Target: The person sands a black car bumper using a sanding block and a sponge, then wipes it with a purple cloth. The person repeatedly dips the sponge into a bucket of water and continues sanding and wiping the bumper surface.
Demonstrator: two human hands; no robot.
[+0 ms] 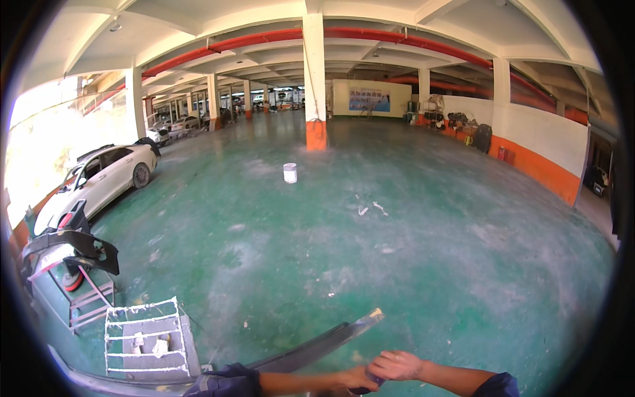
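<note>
At the bottom edge my two hands meet, bare below dark blue sleeves. My left hand is closed around a small dark purplish object, mostly covered by fingers, so its kind is hidden. Over it closes my right hand, fingers curled against the same spot. Just beyond my left forearm lies a long dark grey car body panel, its far end scuffed to a pale, yellowish tip. A curved grey strip runs along the lower left; whether it belongs to the same panel I cannot tell.
Left of me stands a white-wrapped rack over a grey board. Beyond it a metal stand carries a black bumper. A white car is parked at left. A white bucket stands before a pillar; white scraps litter the green floor.
</note>
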